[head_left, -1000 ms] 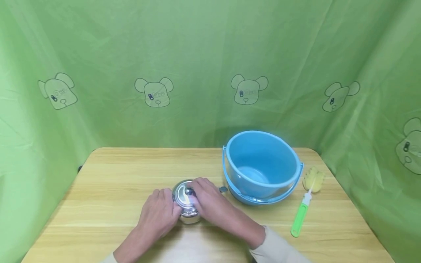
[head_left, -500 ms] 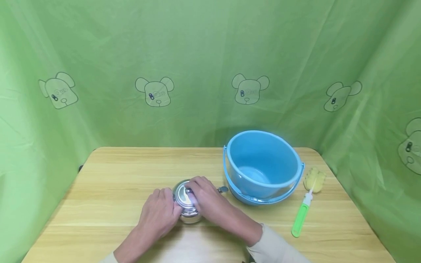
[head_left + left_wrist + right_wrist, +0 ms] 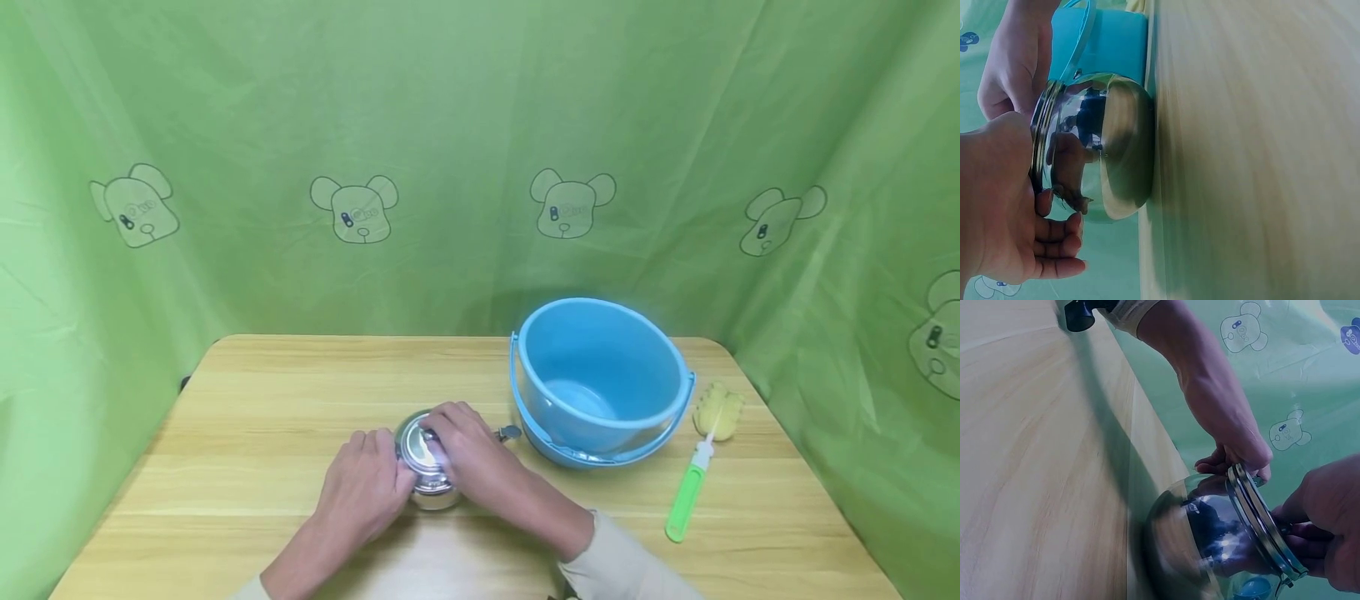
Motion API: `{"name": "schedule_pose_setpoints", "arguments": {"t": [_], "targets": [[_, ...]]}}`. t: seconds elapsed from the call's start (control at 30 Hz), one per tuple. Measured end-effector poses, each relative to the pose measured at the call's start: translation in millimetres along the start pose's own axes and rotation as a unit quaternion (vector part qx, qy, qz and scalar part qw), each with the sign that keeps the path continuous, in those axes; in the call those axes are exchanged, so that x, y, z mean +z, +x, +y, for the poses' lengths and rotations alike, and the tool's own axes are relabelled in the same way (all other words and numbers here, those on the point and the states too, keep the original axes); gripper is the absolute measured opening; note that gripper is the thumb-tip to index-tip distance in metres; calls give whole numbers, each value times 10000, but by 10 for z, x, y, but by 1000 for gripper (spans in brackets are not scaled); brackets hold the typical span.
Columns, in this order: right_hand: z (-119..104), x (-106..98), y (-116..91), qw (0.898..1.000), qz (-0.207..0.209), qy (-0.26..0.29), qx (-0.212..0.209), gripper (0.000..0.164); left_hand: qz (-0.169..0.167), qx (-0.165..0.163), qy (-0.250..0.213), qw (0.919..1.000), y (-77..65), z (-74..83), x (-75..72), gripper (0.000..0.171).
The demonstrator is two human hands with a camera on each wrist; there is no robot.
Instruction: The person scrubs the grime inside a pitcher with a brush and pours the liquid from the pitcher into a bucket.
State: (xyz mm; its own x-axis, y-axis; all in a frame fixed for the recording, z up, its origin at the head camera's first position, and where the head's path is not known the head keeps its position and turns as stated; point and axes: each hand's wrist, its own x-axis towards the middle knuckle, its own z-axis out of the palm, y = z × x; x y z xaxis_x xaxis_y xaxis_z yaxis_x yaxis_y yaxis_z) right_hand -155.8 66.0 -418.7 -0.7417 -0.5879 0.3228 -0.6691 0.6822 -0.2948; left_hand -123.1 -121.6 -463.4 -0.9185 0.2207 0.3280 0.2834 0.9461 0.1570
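A shiny, round-bellied metal pot (image 3: 435,501) stands upright on the table near the front middle, its lid (image 3: 413,440) in place. From the left, my left hand (image 3: 363,490) grips the pot at its rim, thumb along the lid's edge and fingers curled beside the wall, as the left wrist view shows. My right hand (image 3: 480,457) reaches over the top and pinches the lid's knob (image 3: 429,434), which its fingers partly cover. In the right wrist view, that hand (image 3: 1334,519) stays close above the lid. A small metal piece (image 3: 508,432) pokes out beyond the right hand.
At the back right stands a blue bucket (image 3: 547,425), its handle hanging down in front. Right of it lies a sponge brush with a yellow head (image 3: 718,414) and a green handle (image 3: 685,504). Green cloth (image 3: 450,275) with bear outlines hangs behind the wooden table (image 3: 300,367).
My right hand has shifted very slightly over the lid, its fingers covering more of the knob. The left hand and the pot stay where they were; the whole view has moved a little.
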Motion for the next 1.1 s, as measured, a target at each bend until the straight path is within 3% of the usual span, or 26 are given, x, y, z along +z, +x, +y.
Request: {"name": "schedule_pose_setpoints", "arguments": {"t": [0.3, 0.63, 0.83, 1.1], "targets": [[2, 16, -5, 9999, 79, -51, -72, 26, 105, 14, -16, 9999, -1, -1, 16, 20], [-12, 35, -10, 9990, 132, -321, -274, 25, 8, -42, -30, 10000, -5, 1, 14, 20], [-7, 50, -18, 9972, 165, -586, -442, 41, -52, -48, -29, 10000, -2, 5, 10, 21], [-20, 57, -11, 9996, -57, -277, -37, 35, -32, -14, 67, 10000, 3, 9, 5, 23]]}}
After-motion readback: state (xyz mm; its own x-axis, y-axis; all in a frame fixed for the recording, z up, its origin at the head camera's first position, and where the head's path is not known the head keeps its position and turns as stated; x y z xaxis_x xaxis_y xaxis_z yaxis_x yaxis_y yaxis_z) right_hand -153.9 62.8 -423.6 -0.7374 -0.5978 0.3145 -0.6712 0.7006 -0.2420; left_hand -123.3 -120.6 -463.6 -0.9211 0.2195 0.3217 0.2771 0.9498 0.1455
